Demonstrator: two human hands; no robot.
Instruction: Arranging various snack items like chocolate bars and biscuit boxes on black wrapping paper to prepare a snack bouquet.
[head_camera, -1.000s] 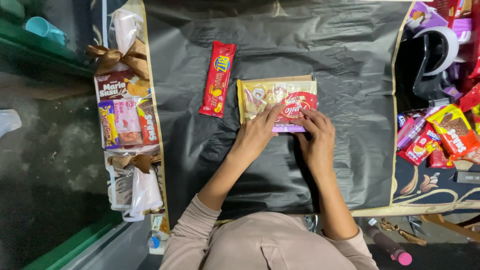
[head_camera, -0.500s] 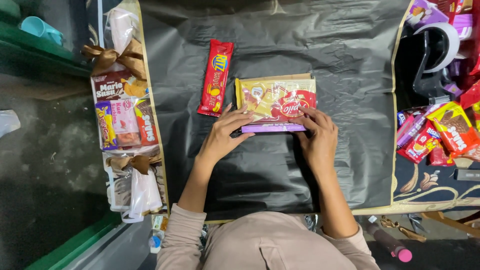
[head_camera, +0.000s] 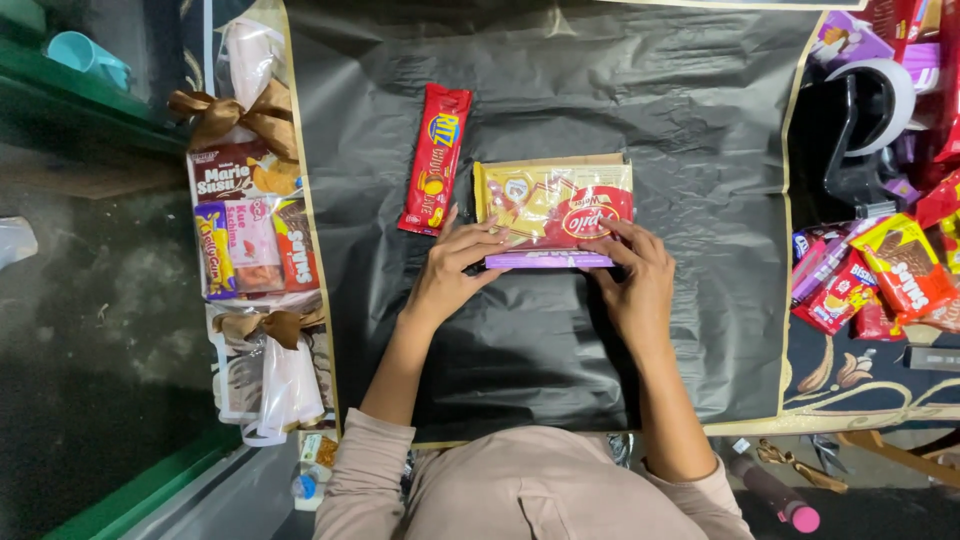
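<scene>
Hands, left hand (head_camera: 452, 272) and right hand (head_camera: 636, 280), press flat on light, crinkly snack packs (head_camera: 552, 212); take their edges at 3 and 9 o'clock.

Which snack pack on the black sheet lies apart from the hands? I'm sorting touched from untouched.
The long red cracker pack, lying alone left of the stack. The yellow wafer pack and purple pack sit under both hands.

My hands' packet (head_camera: 553, 203): yellow, red oval | box edge (head_camera: 548, 261): purple | wrapping sheet (head_camera: 690, 140): black | cracker sleeve (head_camera: 435, 158): red
</scene>
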